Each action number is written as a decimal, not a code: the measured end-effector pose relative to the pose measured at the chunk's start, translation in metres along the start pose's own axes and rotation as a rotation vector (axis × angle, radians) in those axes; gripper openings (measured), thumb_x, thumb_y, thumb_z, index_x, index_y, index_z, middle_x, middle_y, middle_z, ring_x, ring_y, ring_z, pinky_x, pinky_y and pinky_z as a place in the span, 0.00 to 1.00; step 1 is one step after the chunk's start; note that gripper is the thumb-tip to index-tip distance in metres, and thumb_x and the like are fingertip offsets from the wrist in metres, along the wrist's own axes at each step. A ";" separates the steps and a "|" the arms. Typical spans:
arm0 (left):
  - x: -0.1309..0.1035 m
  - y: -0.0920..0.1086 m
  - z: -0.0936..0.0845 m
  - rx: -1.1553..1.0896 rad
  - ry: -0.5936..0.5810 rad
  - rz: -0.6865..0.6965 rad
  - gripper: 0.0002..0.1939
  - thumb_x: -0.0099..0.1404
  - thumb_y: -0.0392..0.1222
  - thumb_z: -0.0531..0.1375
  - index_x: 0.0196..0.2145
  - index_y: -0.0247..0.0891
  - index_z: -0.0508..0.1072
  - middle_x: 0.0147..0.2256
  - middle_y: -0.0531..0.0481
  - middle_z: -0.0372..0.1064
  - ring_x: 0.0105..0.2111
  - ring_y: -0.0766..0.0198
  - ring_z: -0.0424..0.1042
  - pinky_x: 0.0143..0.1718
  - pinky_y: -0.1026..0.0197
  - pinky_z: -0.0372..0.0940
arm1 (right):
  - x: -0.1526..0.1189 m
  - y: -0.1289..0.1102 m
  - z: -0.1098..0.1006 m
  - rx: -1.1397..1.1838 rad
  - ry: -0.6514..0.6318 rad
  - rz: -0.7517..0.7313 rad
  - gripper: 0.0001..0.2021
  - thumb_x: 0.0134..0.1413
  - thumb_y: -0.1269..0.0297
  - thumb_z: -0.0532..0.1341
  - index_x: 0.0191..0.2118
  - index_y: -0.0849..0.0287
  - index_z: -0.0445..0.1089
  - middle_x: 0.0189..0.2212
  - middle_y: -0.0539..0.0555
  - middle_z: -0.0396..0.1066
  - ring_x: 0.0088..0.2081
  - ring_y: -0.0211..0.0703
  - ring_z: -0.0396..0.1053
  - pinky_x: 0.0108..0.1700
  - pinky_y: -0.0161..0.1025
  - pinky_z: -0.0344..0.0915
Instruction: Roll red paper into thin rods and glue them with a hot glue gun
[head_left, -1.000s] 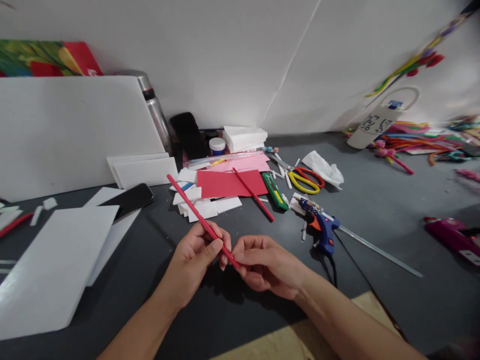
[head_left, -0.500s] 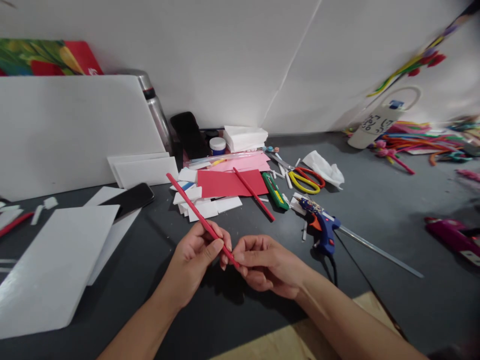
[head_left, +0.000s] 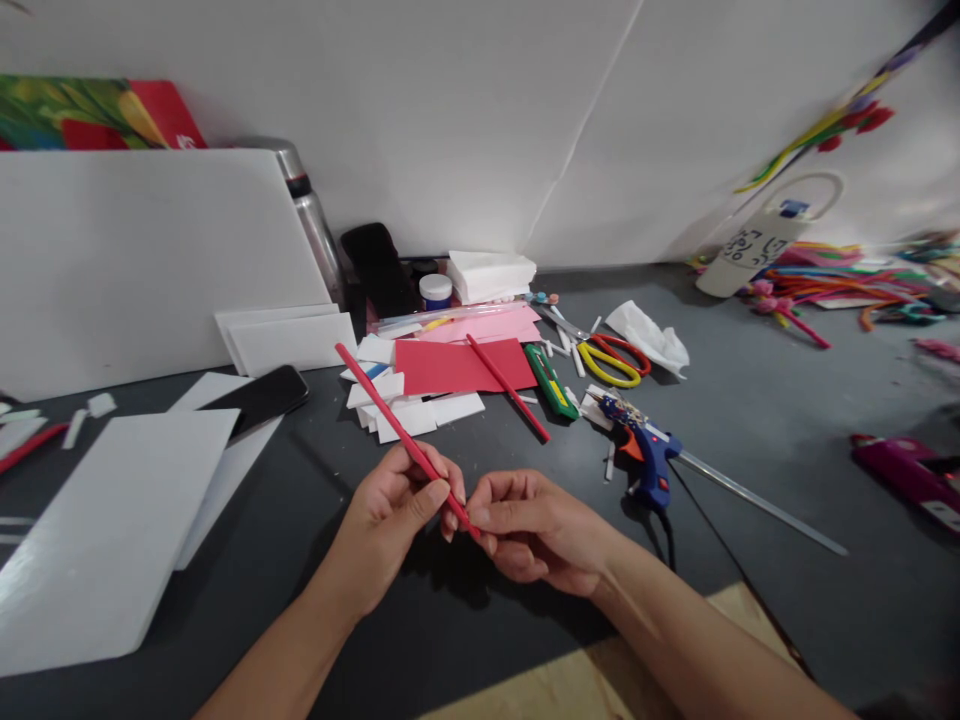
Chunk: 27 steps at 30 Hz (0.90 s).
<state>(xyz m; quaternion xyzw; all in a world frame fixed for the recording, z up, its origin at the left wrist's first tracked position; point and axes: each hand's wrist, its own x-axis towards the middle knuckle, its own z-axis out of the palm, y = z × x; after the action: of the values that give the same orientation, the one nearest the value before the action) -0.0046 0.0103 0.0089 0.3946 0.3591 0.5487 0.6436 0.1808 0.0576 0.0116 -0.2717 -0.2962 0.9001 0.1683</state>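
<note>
A thin red stick (head_left: 388, 412) slants up to the left over the dark table. Around its lower part, my left hand (head_left: 399, 507) is closed, thumb on top. My right hand (head_left: 531, 522) pinches the stick's lower end between thumb and fingers. Beyond the hands lies a red sheet (head_left: 442, 368) with a second red stick (head_left: 508, 388) across it. White foam pieces (head_left: 409, 415) lie to its left, and a green cutter (head_left: 551, 382) to its right.
A blue glue gun (head_left: 655, 462) with a long clear stick and cord lies right of my hands. Behind it are scissors (head_left: 611, 362) and crumpled tissue (head_left: 649, 335). White boards (head_left: 112, 530) and a black phone (head_left: 274, 395) lie left. A magenta glue gun (head_left: 904, 475) is far right.
The upper end of the held red stick has shifted very slightly up and to the right. Both hands keep the same grip and place.
</note>
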 end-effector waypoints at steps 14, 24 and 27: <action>-0.001 0.000 0.000 0.029 0.018 -0.012 0.03 0.68 0.39 0.60 0.37 0.39 0.68 0.34 0.51 0.70 0.27 0.70 0.68 0.29 0.65 0.64 | -0.001 -0.004 0.004 -0.051 0.069 0.015 0.12 0.48 0.64 0.72 0.27 0.64 0.70 0.19 0.48 0.69 0.12 0.24 0.53 0.14 0.25 0.44; 0.000 0.001 0.002 0.091 0.067 -0.060 0.05 0.66 0.40 0.62 0.37 0.37 0.70 0.33 0.51 0.70 0.26 0.70 0.69 0.27 0.65 0.65 | -0.001 -0.005 0.008 -0.204 0.154 -0.011 0.14 0.46 0.60 0.71 0.26 0.62 0.68 0.17 0.46 0.68 0.11 0.25 0.53 0.13 0.26 0.44; 0.000 -0.002 0.000 0.132 0.089 -0.071 0.06 0.66 0.41 0.63 0.37 0.37 0.69 0.32 0.52 0.70 0.26 0.69 0.69 0.27 0.65 0.65 | -0.001 -0.004 0.008 -0.360 0.205 -0.056 0.15 0.47 0.56 0.70 0.28 0.62 0.68 0.18 0.45 0.67 0.13 0.26 0.54 0.13 0.27 0.46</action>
<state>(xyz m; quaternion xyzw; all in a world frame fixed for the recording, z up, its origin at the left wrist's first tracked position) -0.0036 0.0103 0.0077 0.3984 0.4365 0.5178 0.6185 0.1771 0.0570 0.0199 -0.3790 -0.4409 0.7953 0.1713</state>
